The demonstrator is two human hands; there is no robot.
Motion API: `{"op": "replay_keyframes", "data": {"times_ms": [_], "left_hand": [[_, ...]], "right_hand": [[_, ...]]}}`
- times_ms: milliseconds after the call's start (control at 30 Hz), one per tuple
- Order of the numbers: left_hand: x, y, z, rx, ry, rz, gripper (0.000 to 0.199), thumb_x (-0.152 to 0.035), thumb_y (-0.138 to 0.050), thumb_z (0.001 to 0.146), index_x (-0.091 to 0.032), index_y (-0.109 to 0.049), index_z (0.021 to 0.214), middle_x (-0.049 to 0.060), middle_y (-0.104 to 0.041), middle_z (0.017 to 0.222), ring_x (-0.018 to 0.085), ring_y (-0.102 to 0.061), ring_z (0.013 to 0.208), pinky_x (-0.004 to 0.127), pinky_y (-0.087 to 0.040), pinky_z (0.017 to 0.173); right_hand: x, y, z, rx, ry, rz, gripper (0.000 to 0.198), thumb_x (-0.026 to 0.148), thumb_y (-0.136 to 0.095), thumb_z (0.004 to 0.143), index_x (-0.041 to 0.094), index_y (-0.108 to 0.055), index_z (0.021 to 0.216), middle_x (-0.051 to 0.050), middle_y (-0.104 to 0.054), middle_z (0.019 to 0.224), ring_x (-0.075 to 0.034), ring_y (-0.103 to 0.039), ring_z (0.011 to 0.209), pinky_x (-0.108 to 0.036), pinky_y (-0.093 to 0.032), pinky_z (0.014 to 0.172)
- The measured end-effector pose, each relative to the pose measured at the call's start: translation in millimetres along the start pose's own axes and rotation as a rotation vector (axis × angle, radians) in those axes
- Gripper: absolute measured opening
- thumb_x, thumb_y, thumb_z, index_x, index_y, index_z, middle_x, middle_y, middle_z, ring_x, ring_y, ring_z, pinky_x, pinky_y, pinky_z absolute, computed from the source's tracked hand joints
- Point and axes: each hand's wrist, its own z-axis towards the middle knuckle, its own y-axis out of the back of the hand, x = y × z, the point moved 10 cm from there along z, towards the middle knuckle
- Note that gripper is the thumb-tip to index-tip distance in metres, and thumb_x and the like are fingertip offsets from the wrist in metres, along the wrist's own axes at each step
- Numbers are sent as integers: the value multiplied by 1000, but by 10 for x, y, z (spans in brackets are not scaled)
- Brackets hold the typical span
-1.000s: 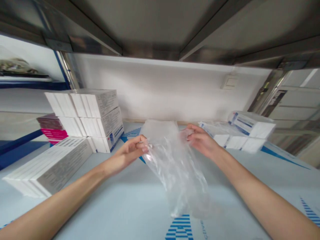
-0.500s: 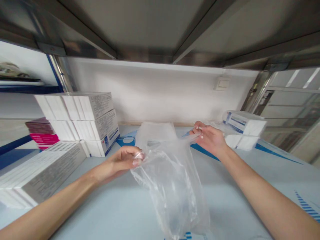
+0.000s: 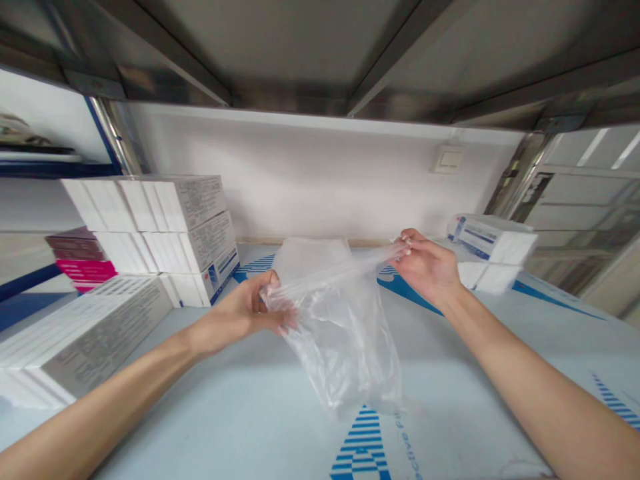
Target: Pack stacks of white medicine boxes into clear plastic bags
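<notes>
A clear plastic bag [image 3: 345, 340] hangs stretched between my two hands above the pale blue surface [image 3: 240, 427]. My left hand [image 3: 255, 307] grips its left top edge, the fingers partly inside or behind the film. The right top corner is pinched by my right hand [image 3: 425, 260], fingertips pressed together. Behind the bag, a stack of flat, whitish translucent bags [image 3: 315, 248] lies near the wall. Left of my left hand stands a stack of white printed boxes [image 3: 200, 233].
A long row of white boxes [image 3: 95, 340] lies at front left, with pink boxes [image 3: 87, 270] behind it. Plastic-wrapped white boxes [image 3: 495, 243] sit at the right back. A metal shelf [image 3: 300, 60] hangs low overhead, and a wall switch [image 3: 447, 159] is on the back wall.
The bag's lower end has lifted, uncovering blue print on the surface. My right hand has moved slightly up and right, pulling the top edge tauter. My left hand has shifted its hold.
</notes>
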Motion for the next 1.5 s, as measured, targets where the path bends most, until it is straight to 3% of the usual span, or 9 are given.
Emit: {"op": "replay_keyframes", "data": {"times_ms": [167,367,433,567,700,833,1000,1200,1500], "left_hand": [[-43,75,3,-68,-65,-194,66,-19,-73,78,-33,-35,130,-1,-74,84,19,-73,75,33,-58,73],[-117,95,12,-129,-162,-179,2,-19,-67,79,-17,-67,78,2,-69,78,13,-65,71,25,-54,68],[-119,152,8,-185,-173,-124,13,-19,-65,79,-15,-69,66,3,-67,72,12,-63,71,23,-52,69],[-105,288,-22,-324,-158,-50,11,-26,-71,77,-16,-67,79,1,-66,77,13,-62,73,25,-51,71],[-83,383,-51,-450,-148,-6,40,-25,-86,63,-21,-56,88,-5,-58,89,9,-61,67,23,-51,65],[26,375,-14,-436,-133,-8,38,-32,-82,71,-21,-61,100,-1,-63,99,13,-66,80,28,-54,80],[19,210,-12,-322,-174,-54,57,-34,-77,79,-28,-55,131,6,-59,129,20,-66,102,36,-53,96],[-67,6,-53,-230,-184,-166,105,-24,-86,69,-44,-24,152,9,-38,154,25,-67,109,38,-60,87],[-168,164,-162,-449,-248,263,49,-39,-75,80,-28,-60,125,9,-27,158,17,-69,93,35,-64,79]], "right_hand": [[-31,182,39,-110,10,-65,18,15,-67,60,24,-59,73,3,-50,67,-14,-52,67,-29,-48,70],[22,306,48,-294,194,-510,34,20,-76,53,24,-55,80,2,-55,85,-15,-56,76,-29,-46,68],[143,204,-38,-353,365,-752,33,22,-78,55,24,-52,76,3,-52,78,-13,-51,66,-27,-41,60],[-112,-262,-110,-33,285,-971,38,40,-65,80,23,-41,56,6,-39,51,-11,-39,49,-28,-31,51],[-482,-681,-296,340,47,-877,47,53,-50,93,20,-54,60,1,-53,53,-13,-49,54,-28,-36,55],[-748,-954,-498,583,-160,-749,40,55,-67,83,17,-65,70,0,-61,64,-12,-53,60,-26,-39,57],[-687,-1026,-500,514,-167,-557,27,42,-79,74,18,-68,72,1,-62,63,-11,-54,58,-24,-41,54],[-617,-953,-417,358,-106,-454,22,41,-75,81,20,-72,79,-3,-70,76,-14,-63,68,-28,-53,63],[-690,-927,-388,330,-75,-520,22,42,-74,82,21,-70,82,-3,-71,78,-15,-67,72,-28,-56,65]]}}
